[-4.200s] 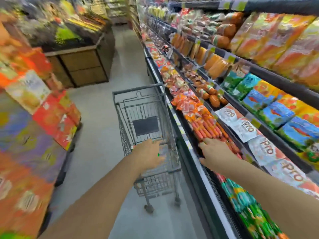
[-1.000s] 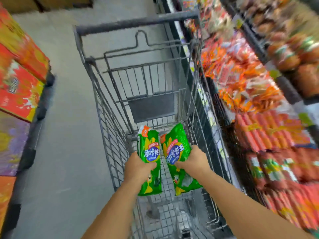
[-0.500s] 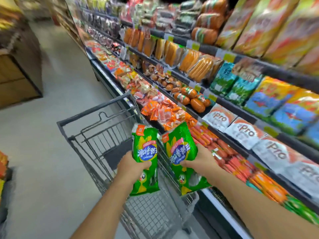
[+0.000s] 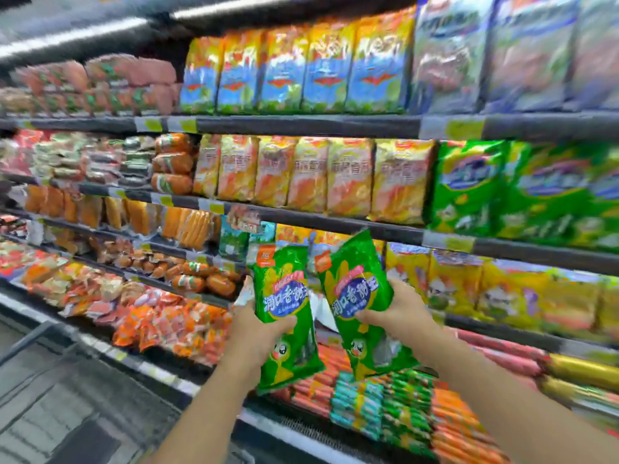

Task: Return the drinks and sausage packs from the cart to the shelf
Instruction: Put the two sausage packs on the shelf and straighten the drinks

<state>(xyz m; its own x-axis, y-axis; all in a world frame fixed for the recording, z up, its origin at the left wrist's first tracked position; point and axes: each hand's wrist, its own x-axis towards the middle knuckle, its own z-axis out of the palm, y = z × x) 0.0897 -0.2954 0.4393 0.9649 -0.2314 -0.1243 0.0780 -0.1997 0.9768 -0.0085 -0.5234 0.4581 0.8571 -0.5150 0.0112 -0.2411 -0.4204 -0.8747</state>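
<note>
Two green sausage packs with blue round labels are held up in front of the shelf. My left hand (image 4: 255,326) grips the left green sausage pack (image 4: 284,296) around its middle. My right hand (image 4: 398,311) grips the right green sausage pack (image 4: 356,289), tilted slightly to the right. Both packs hover above the bottom tier of red and orange sausages (image 4: 321,393). Matching green packs (image 4: 469,185) stand on the shelf up and to the right. The cart (image 4: 50,406) is a blurred grey frame at lower left.
The refrigerated shelf unit has several dark tiers with price tags (image 4: 335,123). Yellow-orange packs (image 4: 318,175) fill the middle tier, blue-yellow packs (image 4: 294,61) the one above. Loose orange packets (image 4: 174,323) lie lower left. The white front ledge (image 4: 160,370) runs below.
I have lifted both green packs out of the cart and turned right, so the view now faces the shelf. The packs sit higher and closer to the shelves.
</note>
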